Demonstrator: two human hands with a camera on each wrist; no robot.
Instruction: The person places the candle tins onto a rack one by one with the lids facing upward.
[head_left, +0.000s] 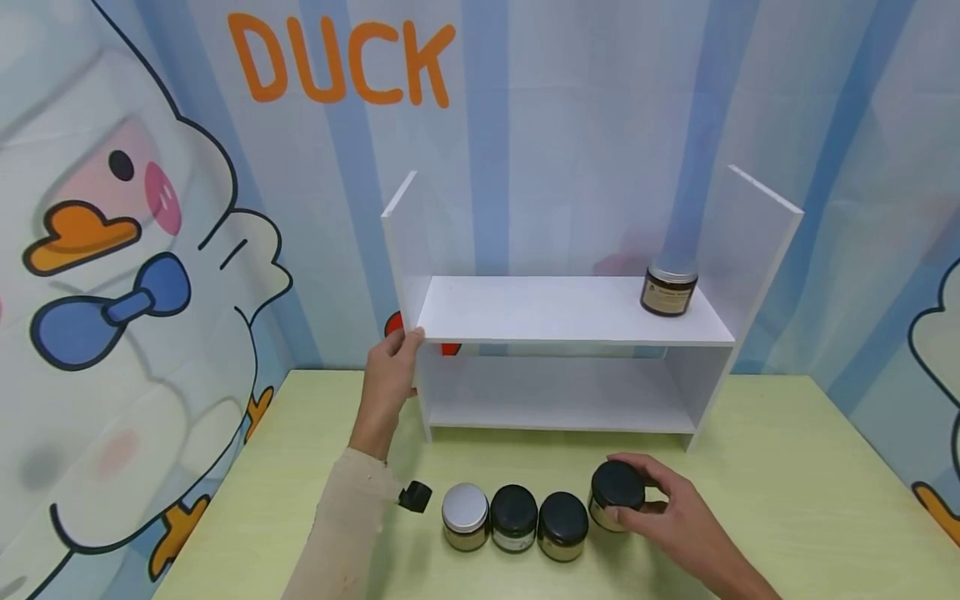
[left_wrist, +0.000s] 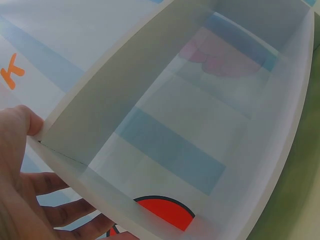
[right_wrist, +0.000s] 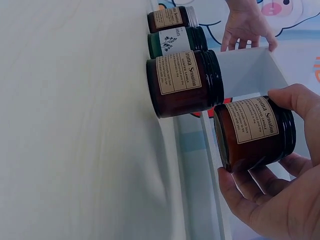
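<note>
My right hand (head_left: 660, 508) grips a brown scented candle jar (right_wrist: 252, 132) with a black lid, thumb on one side and fingers on the other. The right wrist view shows this jar raised off the table, its tan label facing the camera. Left of it stand a black-lidded brown candle jar (head_left: 563, 527), a green black-lidded jar (head_left: 513, 518) with a white label, and a silver-lidded jar (head_left: 465, 517). My left hand (head_left: 390, 379) holds the left side panel of a white shelf (head_left: 555, 312), thumb at the front edge and fingers around the outside.
A silver-lidded candle jar (head_left: 667, 293) stands at the right end of the shelf's upper board. Below it runs a lower board (head_left: 555, 408). The shelf stands on a pale green table (head_left: 795, 483), before a duck-print curtain (head_left: 570, 125). A small black piece (head_left: 415, 497) sits by the left sleeve.
</note>
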